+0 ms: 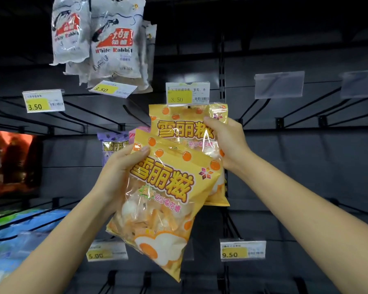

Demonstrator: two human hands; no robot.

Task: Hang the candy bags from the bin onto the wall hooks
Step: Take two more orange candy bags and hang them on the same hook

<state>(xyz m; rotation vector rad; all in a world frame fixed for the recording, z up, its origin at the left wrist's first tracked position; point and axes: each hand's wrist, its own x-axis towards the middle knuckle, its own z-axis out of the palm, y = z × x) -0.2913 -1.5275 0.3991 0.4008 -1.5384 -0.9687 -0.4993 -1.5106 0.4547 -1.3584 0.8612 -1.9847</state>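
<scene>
Nearest the lens: two bare forearms reaching up toward a dark wall of hooks. Far left, mostly bare hooks, with a price tag [43, 103] marked 3.50 and a dark red-orange pack [11, 162] lower down. Upper left, white candy bags [113, 47] already hung in a cluster, a yellow tag below them. Further in, a purple bag [113, 145] on its hook, half hidden behind the hands.

Left hand [123, 172], grip closed on the upper left edge of a yellow bag [164, 200], thumb across the front near the header, bag tilted and hanging free of any hook. Still to be hung, by the look of it.

Right hand [227, 143], grip closed on the right side of a second yellow bag [185, 132], held upright with its top directly under the 3.50 label [187, 93]. Whether its hole is already threaded onto the hook [189, 106]: cannot tell, label in the way. Probably being seated or steadied.

Right of that, empty hooks [302, 112] and blank label holders [279, 84], plus a 9.50 tag lower down. Bin out of view, so remaining count unknown. Judged part done: several bags up, at least one in hand left.
</scene>
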